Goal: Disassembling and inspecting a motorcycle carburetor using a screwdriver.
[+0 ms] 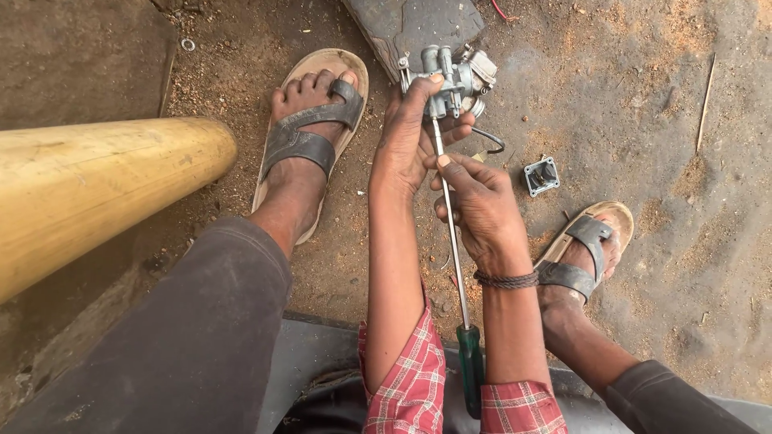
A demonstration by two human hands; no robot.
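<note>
Left hand [406, 141] grips cast-metal carburetor [450, 79], steel screwdriver [454, 249]

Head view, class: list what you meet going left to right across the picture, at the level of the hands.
Yellow pole → sandalled foot → left hand → right hand → small square part → other sandalled foot.
</note>
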